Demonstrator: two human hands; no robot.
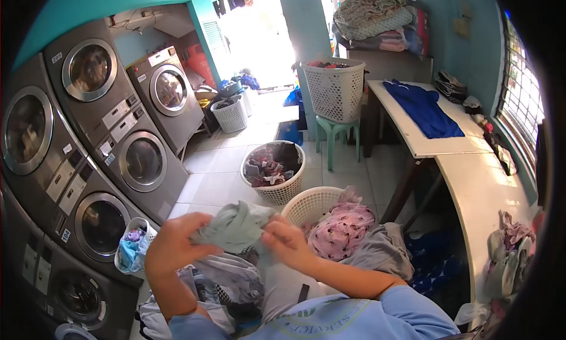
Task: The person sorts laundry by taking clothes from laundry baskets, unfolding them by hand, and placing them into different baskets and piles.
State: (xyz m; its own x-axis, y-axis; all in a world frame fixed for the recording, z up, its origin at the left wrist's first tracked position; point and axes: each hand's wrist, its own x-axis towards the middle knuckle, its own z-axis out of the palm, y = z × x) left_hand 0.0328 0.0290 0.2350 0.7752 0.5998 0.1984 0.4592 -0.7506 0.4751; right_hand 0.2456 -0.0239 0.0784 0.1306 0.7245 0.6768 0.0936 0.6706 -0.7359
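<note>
A crumpled pale green garment (237, 227) is held up in front of my chest; its exact kind does not show. My left hand (175, 241) grips its left side between thumb and fingers. On the right side, my right hand (288, 243) pinches the same cloth. Below both hands, grey and white laundry (233, 278) is heaped around my lap. Just beyond my right forearm stands a white basket (300, 205) with a pink patterned cloth (342, 227) bulging out of it. Grey cloth (380, 251) lies beside that.
Stacked dryers (88, 133) line the left side, with a small basket (141, 225) of laundry before them. Another laundry basket (277, 192) sits ahead on the tiles. One more basket (333, 92) rests on a green stool (336, 127). A blue garment (421, 107) lies on the right-hand table (466, 140).
</note>
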